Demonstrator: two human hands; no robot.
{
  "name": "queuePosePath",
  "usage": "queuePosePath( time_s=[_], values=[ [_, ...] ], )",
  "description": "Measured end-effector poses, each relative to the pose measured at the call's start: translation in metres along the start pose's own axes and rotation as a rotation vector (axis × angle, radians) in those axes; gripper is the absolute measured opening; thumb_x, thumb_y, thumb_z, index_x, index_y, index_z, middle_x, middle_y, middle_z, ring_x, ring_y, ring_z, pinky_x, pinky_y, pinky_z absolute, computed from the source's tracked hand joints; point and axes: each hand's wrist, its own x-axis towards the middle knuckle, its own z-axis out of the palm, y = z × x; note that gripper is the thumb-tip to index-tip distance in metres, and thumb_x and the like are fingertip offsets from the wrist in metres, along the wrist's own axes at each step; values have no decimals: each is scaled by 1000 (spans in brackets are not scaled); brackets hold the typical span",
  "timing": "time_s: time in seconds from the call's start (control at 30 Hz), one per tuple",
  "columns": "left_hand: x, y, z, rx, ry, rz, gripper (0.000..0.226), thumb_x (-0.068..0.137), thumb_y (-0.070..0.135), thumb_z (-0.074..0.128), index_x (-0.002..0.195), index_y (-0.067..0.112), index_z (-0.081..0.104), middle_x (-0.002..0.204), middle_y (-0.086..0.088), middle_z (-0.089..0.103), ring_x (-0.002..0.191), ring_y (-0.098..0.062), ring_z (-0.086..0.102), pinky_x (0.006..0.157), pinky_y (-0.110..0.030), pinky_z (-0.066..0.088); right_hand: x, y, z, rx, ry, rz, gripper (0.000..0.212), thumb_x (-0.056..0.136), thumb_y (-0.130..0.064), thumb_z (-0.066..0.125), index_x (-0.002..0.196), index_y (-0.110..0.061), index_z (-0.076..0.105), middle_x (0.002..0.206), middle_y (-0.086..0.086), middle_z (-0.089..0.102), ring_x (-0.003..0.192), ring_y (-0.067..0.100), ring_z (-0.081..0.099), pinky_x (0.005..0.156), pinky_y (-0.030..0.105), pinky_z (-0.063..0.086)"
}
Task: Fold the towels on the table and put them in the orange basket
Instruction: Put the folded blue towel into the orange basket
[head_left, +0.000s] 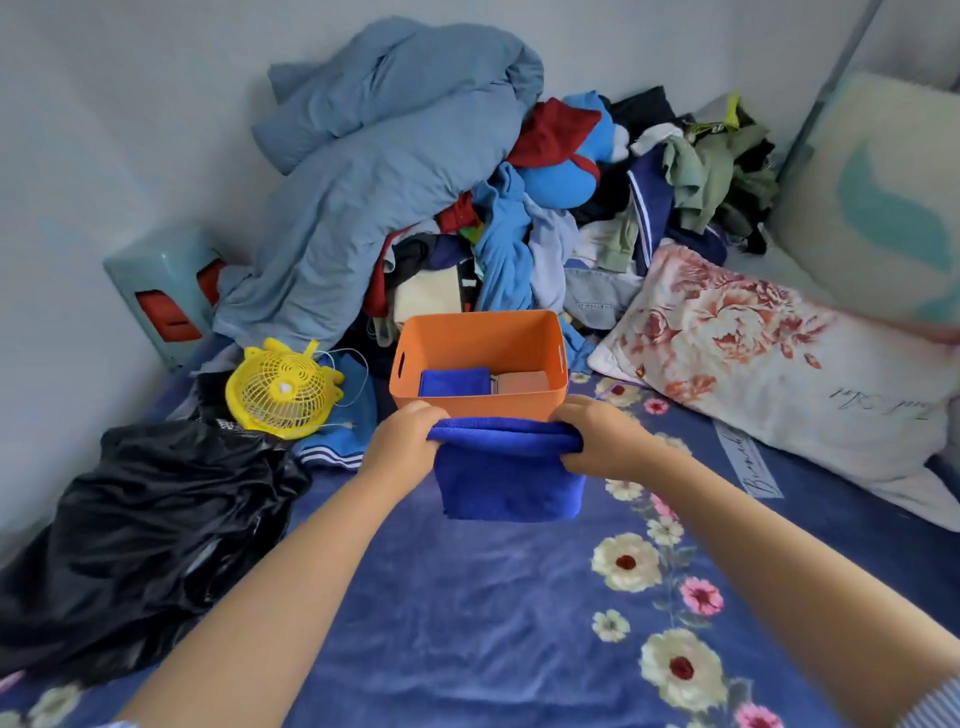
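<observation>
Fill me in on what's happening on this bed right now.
A person is holding a folded blue towel by its top edge, the left hand gripping one end and the right hand the other, just in front of the orange basket. The basket already holds another folded blue towel and a brownish one beside it. Around it lie a heap of clothes, a yellow fan and a floral pillow.
</observation>
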Motion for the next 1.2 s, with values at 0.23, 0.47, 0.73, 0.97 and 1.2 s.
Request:
queuePosePath(
  time_s=[0.23, 0.47, 0.73, 0.97, 1.2],
  values=[
    [125, -14, -15, -199, 186, -101, 18, 82, -1, 56, 95, 2, 68, 98, -15, 64, 89, -27, 57, 62, -19, 29, 118, 48, -38, 447, 263, 229, 31, 64, -5, 64, 93, -6, 56, 82, -1, 46, 74, 18, 43, 53, 16, 34],
    [229, -46, -6, -535, 309, -240, 17, 86, 5, 58, 101, 7, 63, 84, 4, 58, 75, -12, 51, 54, -8, 38, 215, 83, -49, 850, 517, 281, 26, 79, 8, 58, 87, -17, 59, 68, -11, 58, 58, -8, 54, 52, 5, 44],
    [330, -94, 69, -702, 211, -310, 10, 90, 7, 51, 99, 11, 53, 71, 9, 50, 60, -7, 46, 47, -7, 40, 301, 130, -9, 811, 527, 331, 26, 88, 2, 50, 111, -7, 56, 91, 2, 58, 82, 14, 52, 77, 20, 42],
    [379, -123, 183, -561, -86, -602, 18, 95, 20, 46, 97, 3, 52, 90, -10, 60, 89, -32, 55, 68, -31, 39, 368, 195, 67, 468, 333, 627, 27, 91, -3, 41, 116, -2, 49, 116, 14, 58, 105, 32, 53, 77, 30, 40],
    [415, -137, 285, -272, -374, -614, 31, 100, 21, 34, 117, 0, 48, 120, -16, 56, 109, -32, 54, 77, -35, 42, 413, 246, 139, 146, 39, 798, 34, 86, 4, 38, 118, -2, 43, 126, 17, 45, 108, 38, 51, 85, 39, 42]
  ],
)
